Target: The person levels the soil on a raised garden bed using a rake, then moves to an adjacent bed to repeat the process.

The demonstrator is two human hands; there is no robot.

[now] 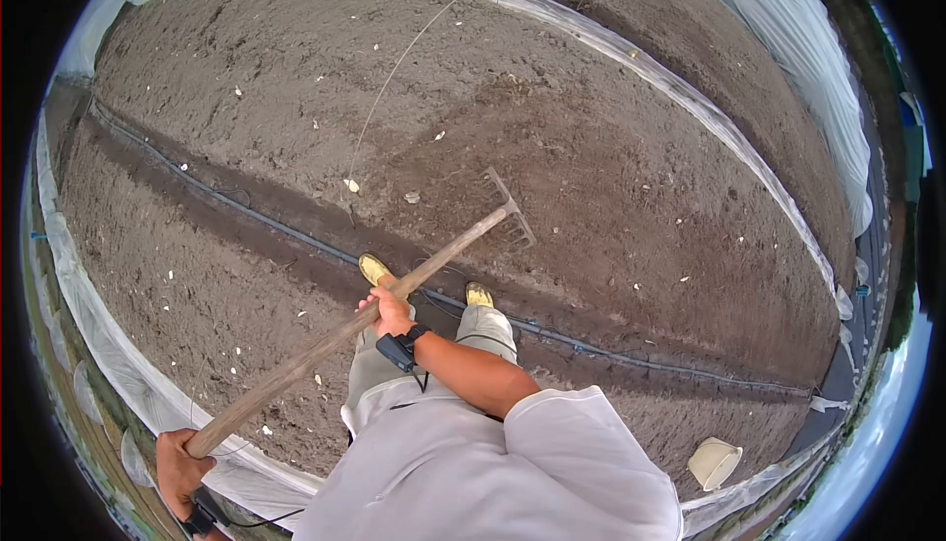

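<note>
A rake with a long wooden handle (296, 368) slants across the view from lower left to upper right. Its metal toothed head (510, 208) rests over the darker soil beyond my feet. At the butt end of the handle my left hand (180, 469) is closed, gripping the wood. My right hand (390, 312) wraps round the handle further along, in front of my legs. Both wrists carry dark straps with small devices. Below the handle, my yellow shoes (479, 295) stand in the furrow by a grey pipe (266, 216).
Broad soil beds (591, 147) with scattered pale bits lie on both sides of the pipe. White plastic sheeting (729, 127) borders them. A cream bucket (713, 463) lies tipped at lower right. One thin wire (386, 83) arcs over the far bed.
</note>
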